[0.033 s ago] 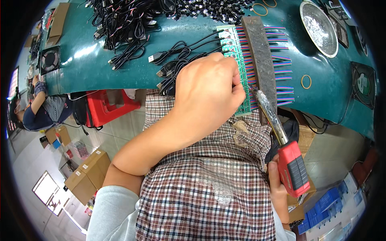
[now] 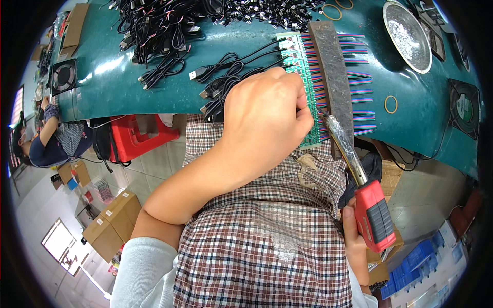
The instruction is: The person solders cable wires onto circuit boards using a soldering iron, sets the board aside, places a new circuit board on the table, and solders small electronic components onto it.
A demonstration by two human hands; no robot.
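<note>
My left hand (image 2: 267,115) is closed in a pinch over a long green circuit board (image 2: 291,46); what its fingertips hold is hidden beneath them. Black USB cables (image 2: 218,92) run from the board's left side and partly under that hand. Thin multicoloured wires (image 2: 363,114) stick out on the right, under a dark, heavy bar (image 2: 331,72) lying across them. My right hand (image 2: 353,233) is wrapped round the red and black handle of a soldering iron (image 2: 375,215). The iron's tip is beside the board's right edge, near the bar and my left fingertips.
A large heap of black cables (image 2: 154,25) and many small connectors (image 2: 277,11) lie at the back of the green table (image 2: 123,95). To the right are a metal bowl (image 2: 407,37), a rubber band (image 2: 391,104) and a fan (image 2: 463,109). Another person (image 2: 56,138) sits far left.
</note>
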